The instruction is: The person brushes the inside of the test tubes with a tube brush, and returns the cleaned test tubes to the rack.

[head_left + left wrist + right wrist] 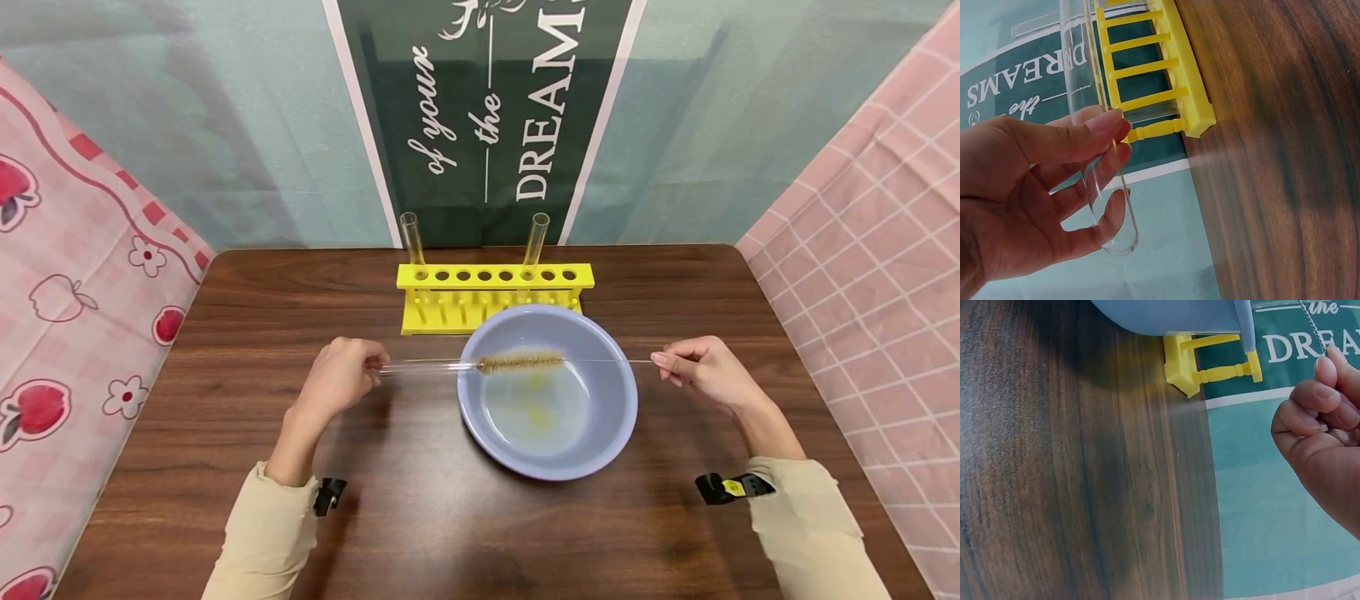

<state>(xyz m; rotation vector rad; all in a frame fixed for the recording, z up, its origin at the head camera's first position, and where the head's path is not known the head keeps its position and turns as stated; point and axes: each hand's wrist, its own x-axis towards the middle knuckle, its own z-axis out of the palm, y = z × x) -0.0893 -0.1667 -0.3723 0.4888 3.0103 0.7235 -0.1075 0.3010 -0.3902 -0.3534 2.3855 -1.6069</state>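
Note:
In the head view my left hand (342, 375) holds a clear glass test tube (431, 367) sideways. The left wrist view shows thumb and fingers around the test tube (1077, 69) near its rounded closed end. A test tube brush (522, 362) with tan bristles lies in line with the tube, its bristle end right at the tube's mouth. My right hand (708, 369) pinches the brush's thin wire handle (600, 360) near its far end; the right wrist view shows the twisted wire (1314, 326) at the fingertips. Bristles and wire pass over a blue basin (617, 417) holding cloudy water.
Behind the basin stands a yellow test tube rack (416, 321), partly covered by the basin's rim. Two glass tubes stand upright in it, one at the left (411, 237) and one towards the right (536, 237). All this is on a brown wooden table (420, 525) backed by hanging cloths.

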